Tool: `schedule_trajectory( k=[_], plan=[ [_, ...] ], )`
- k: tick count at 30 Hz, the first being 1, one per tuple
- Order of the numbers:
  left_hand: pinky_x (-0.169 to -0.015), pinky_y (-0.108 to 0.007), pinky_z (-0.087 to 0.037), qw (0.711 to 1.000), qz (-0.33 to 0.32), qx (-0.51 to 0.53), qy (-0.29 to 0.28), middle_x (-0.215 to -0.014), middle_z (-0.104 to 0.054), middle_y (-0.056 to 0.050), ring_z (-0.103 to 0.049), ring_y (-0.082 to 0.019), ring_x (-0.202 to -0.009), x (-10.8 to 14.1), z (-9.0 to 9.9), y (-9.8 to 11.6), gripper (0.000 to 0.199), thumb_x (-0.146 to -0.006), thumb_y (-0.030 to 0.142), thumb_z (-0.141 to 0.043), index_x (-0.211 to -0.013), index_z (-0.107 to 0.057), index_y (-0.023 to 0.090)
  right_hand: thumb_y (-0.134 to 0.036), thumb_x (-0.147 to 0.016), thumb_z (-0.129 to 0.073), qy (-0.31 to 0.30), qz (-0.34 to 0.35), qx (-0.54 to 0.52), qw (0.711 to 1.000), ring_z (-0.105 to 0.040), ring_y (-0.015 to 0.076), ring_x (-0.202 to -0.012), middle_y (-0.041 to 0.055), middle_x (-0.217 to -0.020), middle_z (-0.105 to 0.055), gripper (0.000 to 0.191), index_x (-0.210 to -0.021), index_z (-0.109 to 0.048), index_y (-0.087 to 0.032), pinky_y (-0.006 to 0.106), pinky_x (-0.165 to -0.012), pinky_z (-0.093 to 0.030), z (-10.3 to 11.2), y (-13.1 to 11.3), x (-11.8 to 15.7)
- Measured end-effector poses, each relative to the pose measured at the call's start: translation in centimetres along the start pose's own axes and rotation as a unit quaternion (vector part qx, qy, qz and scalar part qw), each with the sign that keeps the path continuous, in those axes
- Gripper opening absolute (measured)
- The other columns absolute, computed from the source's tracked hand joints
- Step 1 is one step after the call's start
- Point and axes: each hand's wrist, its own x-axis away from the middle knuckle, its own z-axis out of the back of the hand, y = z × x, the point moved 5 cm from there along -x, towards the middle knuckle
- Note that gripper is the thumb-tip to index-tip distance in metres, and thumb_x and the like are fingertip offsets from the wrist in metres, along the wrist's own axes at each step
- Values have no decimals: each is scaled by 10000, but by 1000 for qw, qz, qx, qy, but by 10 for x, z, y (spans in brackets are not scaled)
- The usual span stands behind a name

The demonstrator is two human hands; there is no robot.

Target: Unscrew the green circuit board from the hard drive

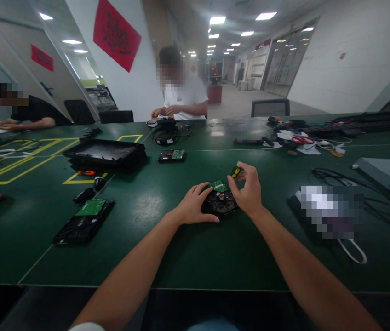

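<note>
A black hard drive with a green circuit board (223, 202) lies on the green table (181, 257) in front of me. My left hand (197, 204) rests on its left side, thumb along the near edge and fingers at the upper left, wrapped round it. Above the drive's right side, my right hand (248, 187) pinches a small screwdriver with a yellow and black handle (236, 171) between thumb and fingers. The screwdriver's tip is hidden behind the hand.
Another drive (172, 155) lies farther back, and a larger one (84, 220) at the left. Behind that is a black tray (105, 151). A blurred device (329, 209), cables and a grey box (384, 172) lie right. People sit across and at the left.
</note>
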Motion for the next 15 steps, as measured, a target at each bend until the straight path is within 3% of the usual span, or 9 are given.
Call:
schedule_trajectory(
  k=[6, 11, 15],
  plan=[
    [-1244, -623, -332, 1000, -5, -9, -2, -1673, -336, -185, -337, -439, -1525, 0, 1, 1, 1232, -669, 889, -748, -1641, -376, 229, -278, -983, -614, -1, 7, 1, 1000, -687, 252, -982, 130, -1320, -609, 530, -1489, -453, -277, 490, -878, -648, 2, -2, -1],
    [-1240, -636, -330, 1000, -2, -4, -4, -1677, -332, -175, -333, -439, -1529, 0, 2, 2, 1222, -670, 881, -756, -1644, -368, 253, -323, -954, -680, 20, 1, 4, 1000, -680, 242, -951, 123, -1288, -604, 546, -1453, -464, -271, 463, -824, -655, 3, 0, -1],
    [-1237, -640, -328, 1000, -2, -5, -4, -1679, -329, -177, -332, -443, -1526, 0, 1, 1, 1218, -672, 869, -767, -1643, -365, 254, -292, -981, -629, 4, 3, -9, 1000, -693, 251, -1004, 140, -1329, -607, 526, -1474, -448, -259, 480, -884, -645, 1, -1, 0]
  ],
)
